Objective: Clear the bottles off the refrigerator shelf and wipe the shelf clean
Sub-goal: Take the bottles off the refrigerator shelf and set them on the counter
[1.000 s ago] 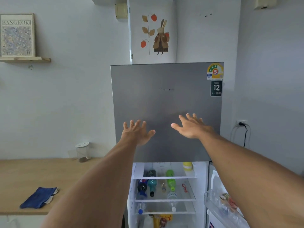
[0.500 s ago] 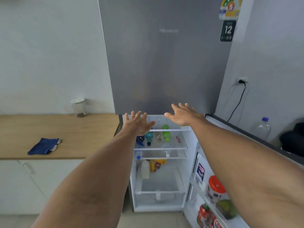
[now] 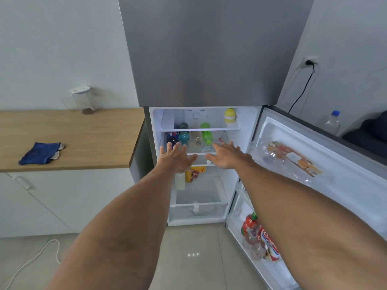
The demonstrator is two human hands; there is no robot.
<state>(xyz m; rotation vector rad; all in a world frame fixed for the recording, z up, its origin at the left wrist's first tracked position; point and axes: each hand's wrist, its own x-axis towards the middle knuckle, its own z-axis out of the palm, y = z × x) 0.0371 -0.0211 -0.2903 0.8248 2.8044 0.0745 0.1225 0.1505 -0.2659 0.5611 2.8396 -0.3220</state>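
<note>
The lower fridge compartment stands open. On its glass shelf stand a dark blue bottle, a teal bottle, a pale bottle and a green bottle. A yellow-capped bottle sits on the shelf above. My left hand is stretched out, fingers spread, in front of the blue and teal bottles and holds nothing. My right hand is also spread and empty, just right of the green bottle. A blue cloth lies on the wooden counter to the left.
The open fridge door swings out at right, its racks holding packaged food and bottles. A clear jar stands at the counter's back. A water bottle sits beyond the door. Yellow packages lie on a lower shelf. A white cord runs along the floor.
The view has tilted down from the freezer door to the open lower compartment. Both spread hands have dropped from the freezer door to the bottle shelf.
</note>
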